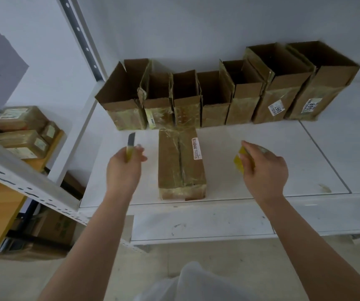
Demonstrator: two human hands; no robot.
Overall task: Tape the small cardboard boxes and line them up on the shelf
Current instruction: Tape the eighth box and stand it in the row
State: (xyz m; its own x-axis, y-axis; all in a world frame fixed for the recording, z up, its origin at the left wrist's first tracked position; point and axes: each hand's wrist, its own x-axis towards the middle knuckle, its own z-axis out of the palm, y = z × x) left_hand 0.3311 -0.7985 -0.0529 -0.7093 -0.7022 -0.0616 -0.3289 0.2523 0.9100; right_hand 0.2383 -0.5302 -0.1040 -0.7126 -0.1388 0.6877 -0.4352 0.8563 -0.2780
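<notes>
Both my hands hover above the shelf (261,148): left hand (124,168) grips a yellow knife (130,145), right hand (263,168) grips yellow tape (239,162). Between them the sealed box (181,164) lies lengthwise, front edge to back, brown under glossy tape.

Your only view (head-worn, wide-angle) looks forward and down, close over the white shelf (261,161).

The yellow knife (130,148) was mostly buried in the left hand (124,165). The right hand (263,168) covered much of the tape roll (241,162). Label print on the closed box (180,164) was unreadably small.
</notes>
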